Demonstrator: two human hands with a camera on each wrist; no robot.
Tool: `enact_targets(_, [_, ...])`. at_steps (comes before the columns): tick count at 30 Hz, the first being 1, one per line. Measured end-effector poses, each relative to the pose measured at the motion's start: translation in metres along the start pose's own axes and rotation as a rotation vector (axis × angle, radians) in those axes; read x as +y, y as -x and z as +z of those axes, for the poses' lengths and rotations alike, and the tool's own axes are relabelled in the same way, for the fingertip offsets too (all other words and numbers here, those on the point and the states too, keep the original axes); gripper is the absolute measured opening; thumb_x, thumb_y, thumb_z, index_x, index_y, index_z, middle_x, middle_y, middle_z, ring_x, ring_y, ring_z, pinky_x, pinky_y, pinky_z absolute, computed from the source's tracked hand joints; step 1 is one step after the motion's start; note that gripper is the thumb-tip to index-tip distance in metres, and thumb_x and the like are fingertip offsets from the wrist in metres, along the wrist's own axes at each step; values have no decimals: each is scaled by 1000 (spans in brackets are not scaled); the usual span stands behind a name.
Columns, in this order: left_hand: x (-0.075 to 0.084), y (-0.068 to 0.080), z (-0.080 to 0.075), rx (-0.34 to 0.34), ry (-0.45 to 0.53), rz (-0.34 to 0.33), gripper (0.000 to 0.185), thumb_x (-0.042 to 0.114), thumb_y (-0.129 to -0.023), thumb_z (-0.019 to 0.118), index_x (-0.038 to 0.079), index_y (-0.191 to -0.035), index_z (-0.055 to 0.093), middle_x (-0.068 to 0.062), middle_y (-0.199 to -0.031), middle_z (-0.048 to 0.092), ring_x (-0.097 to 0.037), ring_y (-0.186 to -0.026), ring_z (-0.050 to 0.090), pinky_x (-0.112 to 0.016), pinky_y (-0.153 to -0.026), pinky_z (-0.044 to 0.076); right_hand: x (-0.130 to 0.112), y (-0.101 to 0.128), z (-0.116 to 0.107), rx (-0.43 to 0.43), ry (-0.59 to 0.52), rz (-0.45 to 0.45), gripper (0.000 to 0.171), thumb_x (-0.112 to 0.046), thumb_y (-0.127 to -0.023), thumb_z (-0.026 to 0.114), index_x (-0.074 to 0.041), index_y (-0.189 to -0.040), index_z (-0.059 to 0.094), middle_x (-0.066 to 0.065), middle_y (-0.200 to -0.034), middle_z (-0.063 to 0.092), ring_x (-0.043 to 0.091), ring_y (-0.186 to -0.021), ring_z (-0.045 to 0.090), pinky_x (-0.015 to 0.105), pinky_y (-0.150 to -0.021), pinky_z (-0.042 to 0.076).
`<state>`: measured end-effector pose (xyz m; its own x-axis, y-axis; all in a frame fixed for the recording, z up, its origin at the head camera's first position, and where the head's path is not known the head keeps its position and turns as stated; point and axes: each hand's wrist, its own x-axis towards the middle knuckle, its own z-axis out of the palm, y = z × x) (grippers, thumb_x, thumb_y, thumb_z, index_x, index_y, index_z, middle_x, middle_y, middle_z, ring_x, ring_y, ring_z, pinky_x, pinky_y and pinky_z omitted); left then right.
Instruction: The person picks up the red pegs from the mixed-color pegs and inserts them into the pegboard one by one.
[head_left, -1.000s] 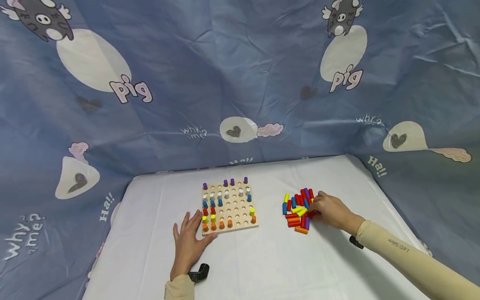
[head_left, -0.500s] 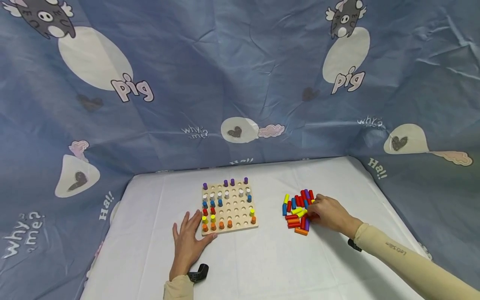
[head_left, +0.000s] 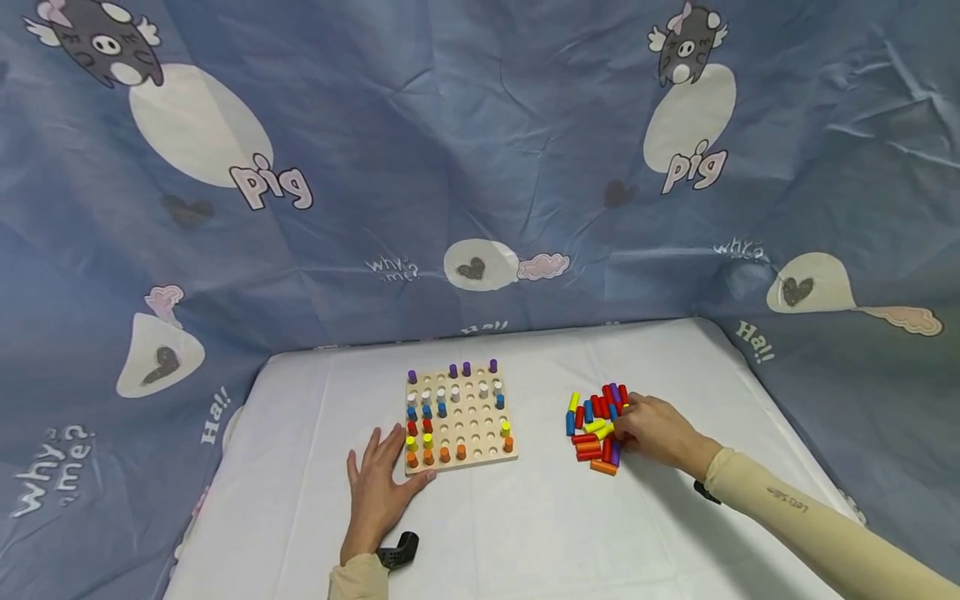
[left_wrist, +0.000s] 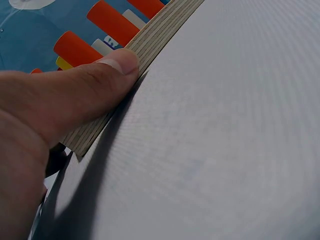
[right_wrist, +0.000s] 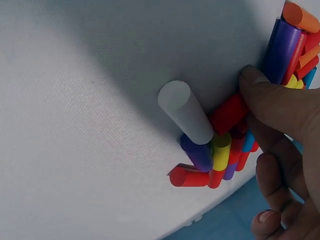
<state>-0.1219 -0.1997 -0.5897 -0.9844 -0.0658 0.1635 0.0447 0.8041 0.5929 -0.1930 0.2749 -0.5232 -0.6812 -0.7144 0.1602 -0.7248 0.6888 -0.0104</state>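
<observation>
**Pegs in a pile, one hand digging in**

The pile of pegs (head_left: pixel 597 423) lies on the white worktop (head_left: pixel 525 525), right of the peg board (head_left: pixel 459 417). The right hand (head_left: pixel 654 431) curls its fingers round a red peg (right_wrist: pixel 229 113). A bump could roll loose pegs away. The left hand (head_left: pixel 378 483) lies flat, fingers straight, thumb (left_wrist: pixel 85 95) pressing the board's edge.

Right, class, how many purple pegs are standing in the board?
4 purple pegs, all in the board's far row: one at the left end, two together near the middle, one at the right end. None seems hidden.
</observation>
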Motion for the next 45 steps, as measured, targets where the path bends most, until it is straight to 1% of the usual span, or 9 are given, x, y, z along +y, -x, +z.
enact_targets(5, [0, 0, 1, 3, -4, 2, 95, 49, -80, 90, 3, -154, 54, -17, -162, 51, -47, -159, 28, -75, -127, -1, -1, 3, 4, -1, 33, 5, 22, -17, -73, 98, -18, -79, 77, -7, -76, 73, 13, -74, 46, 28, -63, 48])
enact_targets(11, [0, 0, 2, 13, -3, 6, 93, 49, -79, 90, 3, -153, 56, -18, -161, 52, -47, -158, 29, -75, -127, 0, -3, 5, 4, 10, 80, -1, 22, -19, -75, 96, -17, -78, 75, -6, -76, 71, 15, -74, 46, 29, -64, 46])
enact_targets(15, [-1, 0, 2, 12, -1, 4, 93, 49, -79, 89, 3, -153, 56, -18, -161, 52, -47, -158, 29, -75, -127, 0, -5, 5, 1, -1, 85, 9, 23, -18, -78, 95, -16, -80, 72, -4, -78, 70, 15, -76, 46, 29, -65, 46])
enact_targets(20, [-1, 0, 1, 12, 1, 4, 93, 49, -79, 89, 3, -153, 55, -18, -161, 51, -46, -159, 28, -75, -126, 0, -9, 3, -5, 28, 81, 19, 24, -14, -78, 93, -14, -81, 69, -2, -78, 73, 15, -74, 43, 28, -64, 42])
enact_targets(26, [1, 0, 0, 7, 6, -1, 93, 49, -80, 89, 3, -153, 55, -18, -162, 51, -46, -159, 28, -74, -127, -1, -12, -3, -13, 67, 53, 27, 27, -9, -78, 92, -14, -83, 66, -2, -75, 73, 13, -72, 39, 27, -64, 37])
enact_targets(30, [2, 0, 0, 0, 8, -10, 93, 49, -80, 89, 3, -153, 55, -18, -162, 51, -46, -159, 27, -74, -127, -2, -14, -7, -13, 73, 22, 36, 25, -9, -80, 91, -13, -90, 68, -3, -79, 74, 13, -74, 42, 28, -66, 40])
enact_targets(35, [2, 1, 0, -5, 5, -14, 93, 49, -80, 89, 3, -153, 55, -17, -162, 51, -45, -160, 27, -74, -127, -2, -19, -10, -15, 73, -38, 61, 22, -7, -83, 89, -10, -101, 78, 0, -88, 79, 14, -79, 46, 28, -68, 46])
enact_targets(39, [1, 1, 1, 9, 6, 0, 93, 48, -80, 90, 3, -153, 55, -17, -161, 51, -46, -159, 28, -74, -127, -1, -22, -14, -18, 87, -80, 73, 16, -5, -84, 87, -11, -97, 82, 0, -89, 80, 13, -79, 47, 26, -66, 46])
enact_targets(45, [-1, 1, 1, 16, 13, 10, 94, 49, -79, 90, 3, -154, 55, -18, -162, 51, -46, -159, 28, -75, -127, -1, -22, -20, -23, 89, -113, 116, 14, -4, -83, 86, -11, -94, 81, -4, -83, 76, 11, -75, 46, 23, -60, 45])
